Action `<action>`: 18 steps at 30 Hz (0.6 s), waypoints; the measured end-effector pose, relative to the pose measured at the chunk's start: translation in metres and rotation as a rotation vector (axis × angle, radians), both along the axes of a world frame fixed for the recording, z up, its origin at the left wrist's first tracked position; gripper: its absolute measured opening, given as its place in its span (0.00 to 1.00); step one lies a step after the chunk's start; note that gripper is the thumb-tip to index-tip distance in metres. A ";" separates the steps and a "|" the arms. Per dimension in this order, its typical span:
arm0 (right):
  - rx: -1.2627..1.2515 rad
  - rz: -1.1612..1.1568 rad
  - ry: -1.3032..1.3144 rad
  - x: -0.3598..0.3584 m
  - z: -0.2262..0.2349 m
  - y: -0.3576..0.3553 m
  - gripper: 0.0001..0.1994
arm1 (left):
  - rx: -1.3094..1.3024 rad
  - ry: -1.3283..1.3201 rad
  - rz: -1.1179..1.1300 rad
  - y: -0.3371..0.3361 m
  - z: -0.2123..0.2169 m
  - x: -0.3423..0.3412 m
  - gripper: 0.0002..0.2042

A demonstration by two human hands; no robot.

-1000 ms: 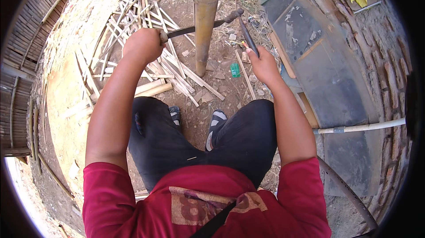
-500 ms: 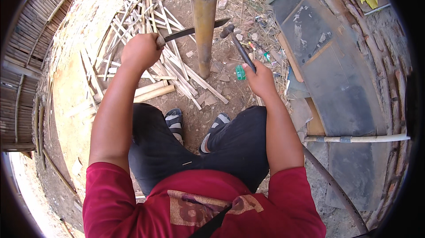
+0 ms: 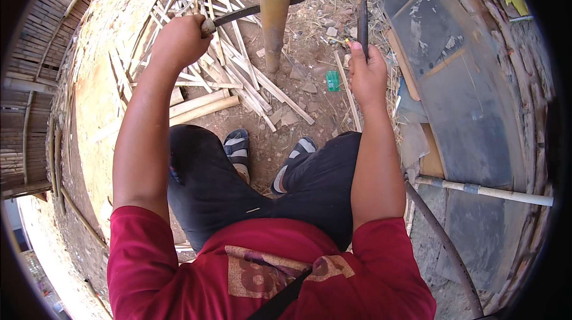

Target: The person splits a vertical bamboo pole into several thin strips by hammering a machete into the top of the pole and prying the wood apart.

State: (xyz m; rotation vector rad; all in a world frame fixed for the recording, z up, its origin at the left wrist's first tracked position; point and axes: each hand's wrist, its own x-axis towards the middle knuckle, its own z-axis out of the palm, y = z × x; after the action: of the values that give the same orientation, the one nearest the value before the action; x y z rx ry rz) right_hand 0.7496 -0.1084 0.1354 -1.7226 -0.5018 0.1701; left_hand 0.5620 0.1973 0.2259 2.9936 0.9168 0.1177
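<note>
My left hand (image 3: 180,41) is closed round the handle of a long-bladed machete (image 3: 244,15). Its dark blade points right and crosses an upright bamboo pole (image 3: 275,22), with the tip sticking out past the pole's right side. From this angle I cannot tell how deep the blade sits in the bamboo. In my right hand (image 3: 368,75) is a hammer (image 3: 362,16), gripped by its dark handle. The hammer's head is raised, to the right of the blade's tip and apart from it.
Split bamboo strips (image 3: 232,70) lie in a loose pile left of the pole. A green packet (image 3: 332,80) is on the dirt near my feet. Dark sheets (image 3: 459,123) lean along the right, beside a pale pipe (image 3: 485,191). A woven bamboo wall (image 3: 44,28) stands at left.
The hammer has swung up and right, away from the blade's tip, and its handle now stands upright. My left hand with the machete has shifted slightly left and up.
</note>
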 end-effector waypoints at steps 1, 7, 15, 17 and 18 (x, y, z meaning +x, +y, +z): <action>0.000 0.016 0.025 0.000 0.000 0.004 0.17 | -0.004 0.004 0.035 0.004 -0.001 0.003 0.12; -0.023 0.082 -0.107 -0.006 0.033 0.024 0.17 | -0.071 -0.012 0.030 0.032 0.002 0.010 0.13; -0.226 0.062 -0.164 0.005 0.041 0.030 0.20 | -0.040 -0.010 -0.001 0.028 0.002 0.012 0.14; -0.080 0.047 -0.091 0.000 0.069 0.027 0.21 | -0.032 0.005 0.023 0.029 -0.001 0.006 0.14; -0.005 0.029 -0.086 -0.003 0.083 0.025 0.21 | -0.018 0.001 0.027 0.029 -0.001 0.006 0.14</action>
State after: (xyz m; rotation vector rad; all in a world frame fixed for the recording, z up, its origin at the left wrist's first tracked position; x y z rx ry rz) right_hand 0.7465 -0.0831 0.2188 -1.7336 -0.5897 0.1186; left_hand 0.5676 0.2260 0.2245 2.9662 0.9531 0.1072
